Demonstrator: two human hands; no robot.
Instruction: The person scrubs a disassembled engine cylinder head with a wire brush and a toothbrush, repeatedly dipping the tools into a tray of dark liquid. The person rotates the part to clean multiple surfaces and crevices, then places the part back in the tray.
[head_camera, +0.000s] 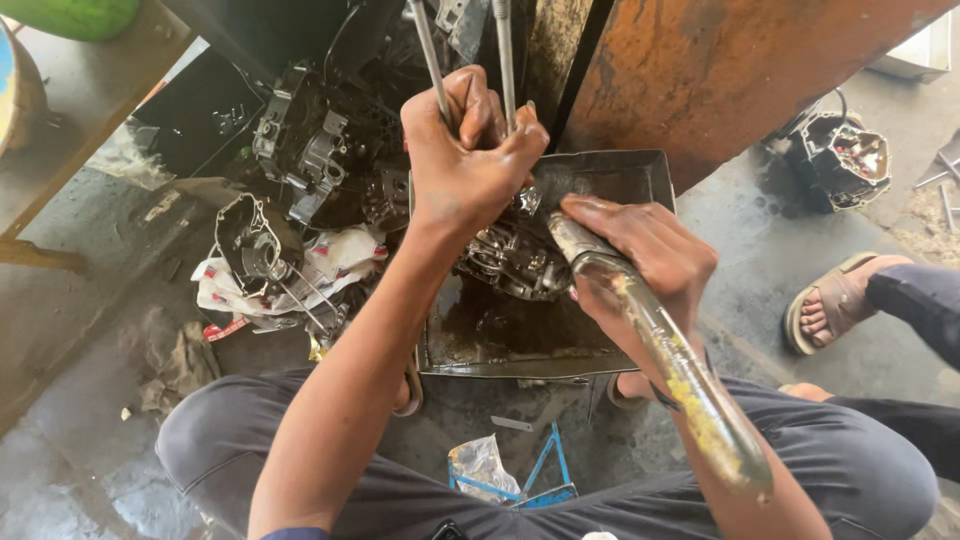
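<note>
The metal tray (640, 175) holds an engine part (515, 262) between both hands. The left hand (465, 165) closes on two studs (505, 60) rising above that part. The right hand (650, 250) wraps a grimy brush handle (680, 375), its tip at the part. The brush head is hidden.

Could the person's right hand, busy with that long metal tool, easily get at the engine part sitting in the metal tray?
Probably yes. The right hand already sits over the metal tray, its long metal tool tipped at the engine part; only the left hand crowds it.
</note>
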